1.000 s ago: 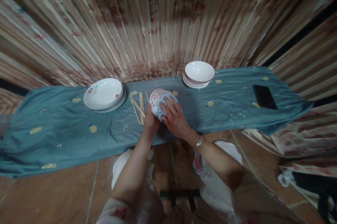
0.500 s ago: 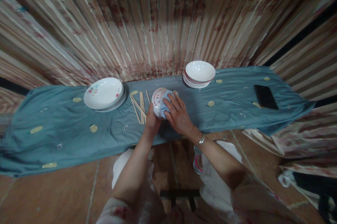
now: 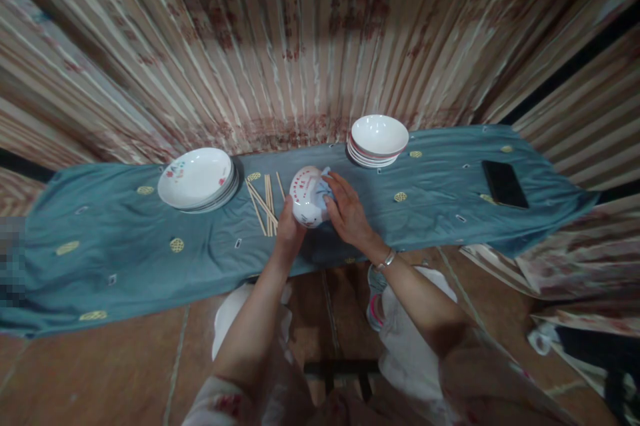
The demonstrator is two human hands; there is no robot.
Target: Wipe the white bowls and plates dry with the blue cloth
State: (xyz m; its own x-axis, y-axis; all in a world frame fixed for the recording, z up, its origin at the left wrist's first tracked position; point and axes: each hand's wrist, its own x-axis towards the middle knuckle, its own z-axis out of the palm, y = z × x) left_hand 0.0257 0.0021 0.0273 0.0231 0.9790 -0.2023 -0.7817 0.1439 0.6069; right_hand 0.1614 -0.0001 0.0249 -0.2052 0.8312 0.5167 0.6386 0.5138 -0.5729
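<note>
A white bowl [image 3: 303,194] with red lettering on its outside is held over the near middle of the table, its underside turned up towards me. My left hand [image 3: 291,226] grips the bowl's left edge, with the thumb showing and the other fingers hidden beneath. In my right hand [image 3: 349,213] is a light blue cloth [image 3: 324,191], pressed against the bowl's right side by the fingers. Several wooden chopsticks [image 3: 269,203] lie just left of the bowl, some crossing each other.
To the left stands a stack of white plates [image 3: 197,178] with floral prints. A stack of white bowls [image 3: 380,136] is at the back, right of centre. A black phone [image 3: 505,184] lies at the right. The table wears a teal cloth [image 3: 135,246], and a curtain [image 3: 260,46] hangs behind.
My right hand has slid with the blue cloth to the right across the bowl, baring more of the red lettering. The left hand keeps its hold.
</note>
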